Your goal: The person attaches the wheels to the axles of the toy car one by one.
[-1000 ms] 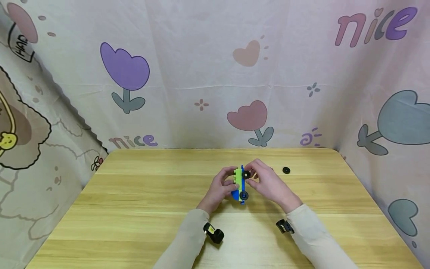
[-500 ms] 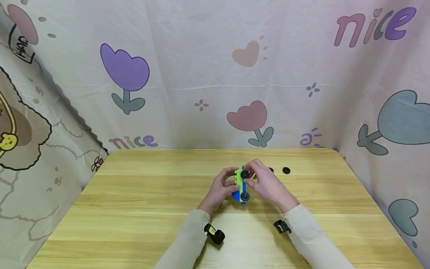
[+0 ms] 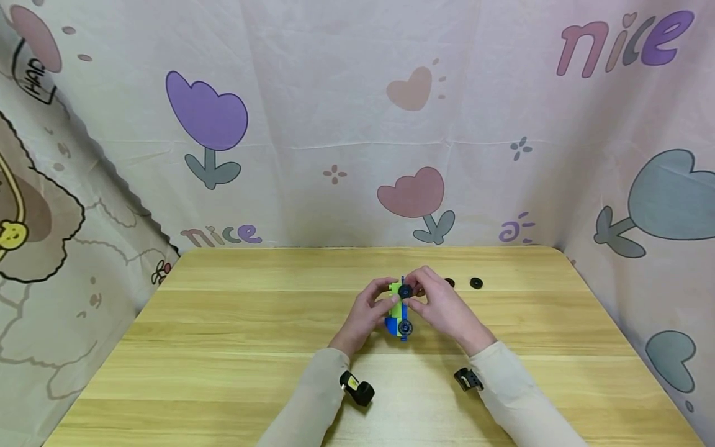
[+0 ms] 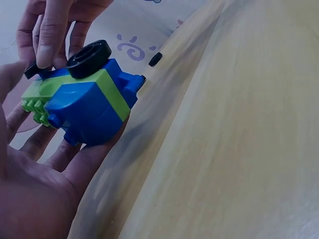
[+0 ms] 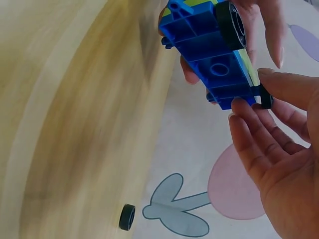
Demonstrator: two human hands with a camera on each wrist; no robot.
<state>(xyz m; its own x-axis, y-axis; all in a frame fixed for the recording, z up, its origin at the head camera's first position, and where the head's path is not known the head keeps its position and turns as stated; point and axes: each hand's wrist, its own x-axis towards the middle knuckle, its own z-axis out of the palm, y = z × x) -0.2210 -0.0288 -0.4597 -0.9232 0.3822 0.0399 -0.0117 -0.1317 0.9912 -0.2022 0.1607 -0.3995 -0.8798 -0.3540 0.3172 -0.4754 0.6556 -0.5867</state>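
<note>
Nearest, black wrist cameras point(image 3: 357, 391) sit at the two sleeves point(image 3: 313, 388). Beyond, the left hand point(image 3: 360, 318) curls its fingers round a green-and-blue toy brick car point(image 4: 87, 104), raised above the wood-grain worktop point(image 3: 223, 341); a black wheel point(image 3: 405, 327) sits near its closer end. The right hand point(image 3: 447, 307), fingers nearly closed, pinches a second wheel point(image 5: 267, 97) at the farther end. Past them lie two loose wheels point(image 3: 476, 283), one partly hidden; behind hangs flower-print cloth point(image 3: 313, 93).

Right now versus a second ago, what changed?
The right grip shifted slightly left with the round black plastic wheel it pinches, uncovering more of a loose black wheel. The left grip moved its thumb toward the far end of the green-and-blue plastic car. Both holds and the rightmost loose wheel stayed.
</note>
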